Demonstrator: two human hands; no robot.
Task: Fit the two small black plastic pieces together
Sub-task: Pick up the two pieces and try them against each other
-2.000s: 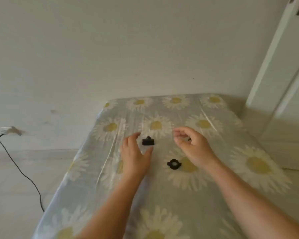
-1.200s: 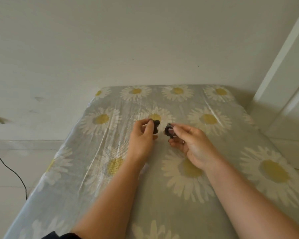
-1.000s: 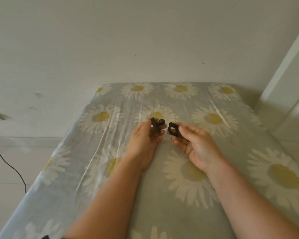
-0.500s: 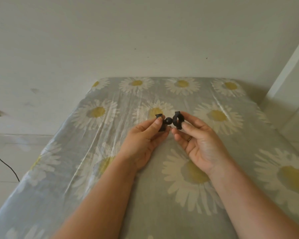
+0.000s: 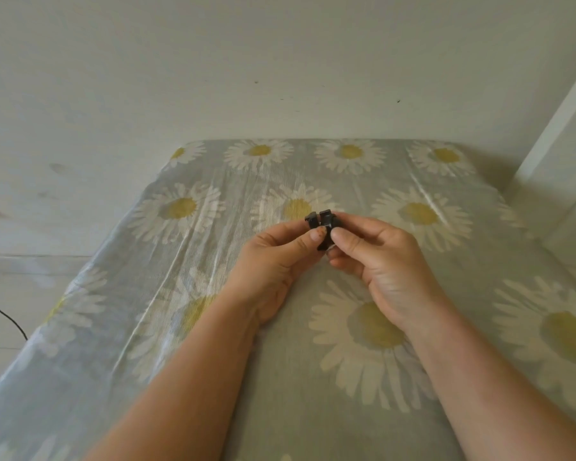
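Note:
Both small black plastic pieces are held together above the table between my hands. The black ball-ended piece [image 5: 312, 219] is pinched by thumb and fingers of my left hand [image 5: 273, 267]. My right hand [image 5: 379, 261] pinches the black ring piece [image 5: 327, 224], which is pressed against the left one. My thumbs cover the joint, so I cannot tell how far the ball sits inside the ring. Only the top edges of the two pieces show.
The table wears a grey cloth with white and yellow daisies [image 5: 379, 361]. A pale wall stands right behind its far edge, and a white door frame [image 5: 552, 128] rises at the right. A black cable [image 5: 4, 314] runs over the floor at the left.
Both pieces were picked up off the cloth, one in each hand, and brought together. In the last half second the gap between ball and ring closed, and the pieces now touch.

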